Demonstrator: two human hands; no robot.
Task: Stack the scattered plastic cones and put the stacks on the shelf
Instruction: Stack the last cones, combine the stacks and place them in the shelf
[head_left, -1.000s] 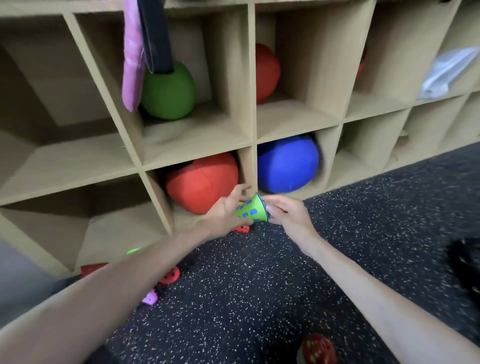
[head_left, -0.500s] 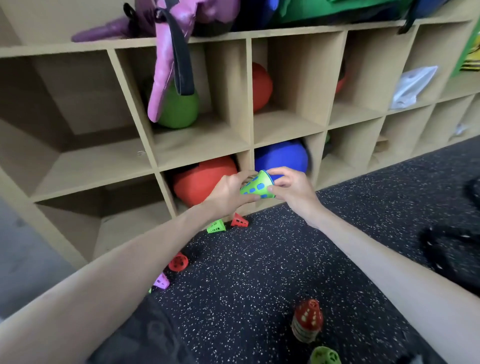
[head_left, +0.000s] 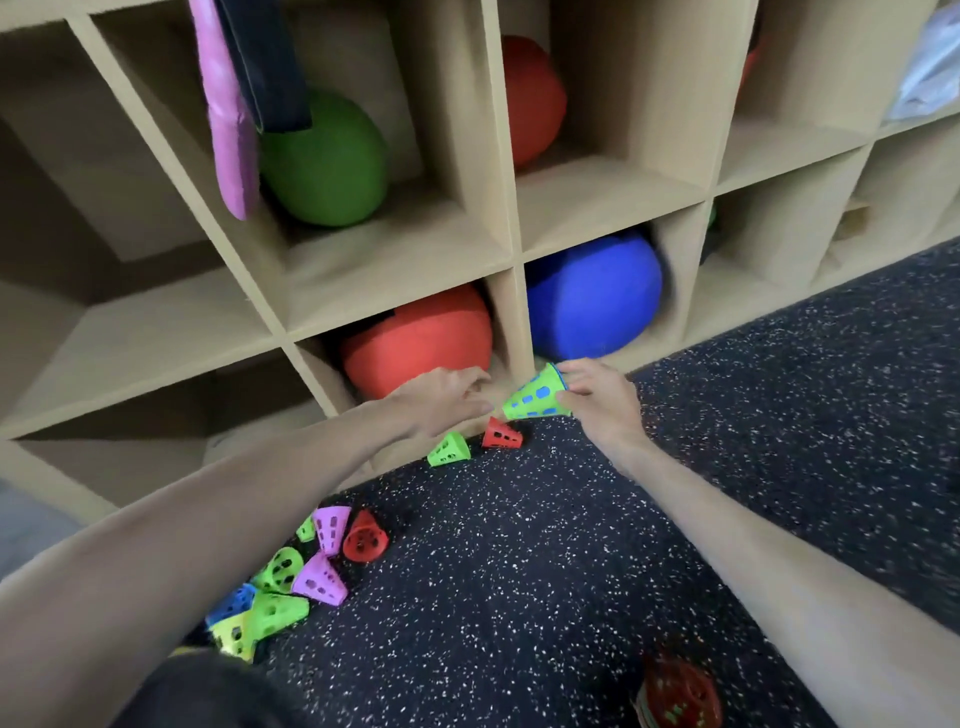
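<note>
Gripping green cone stack (head_left: 535, 396) at frame centre, right hand (head_left: 597, 400) fingers pinching; left hand (head_left: 441, 397) loose, empty; risking stack slipping sideways.

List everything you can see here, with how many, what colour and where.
held cone stack: one, green over blue, in the right hand by the shelf foot
loose cones: red and green at the shelf base; a pile of about eight, green, purple, red, blue, on the floor lower left
finished stack: one, red on top, floor at the bottom edge
balls: green and red in upper cubbies; red and blue in lower cubbies
pink strap: one, hanging over the green ball's cubby
shelf: one, tan wood
left hand: open, reaching toward the shelf-base cones
right hand: grips the stack
</note>
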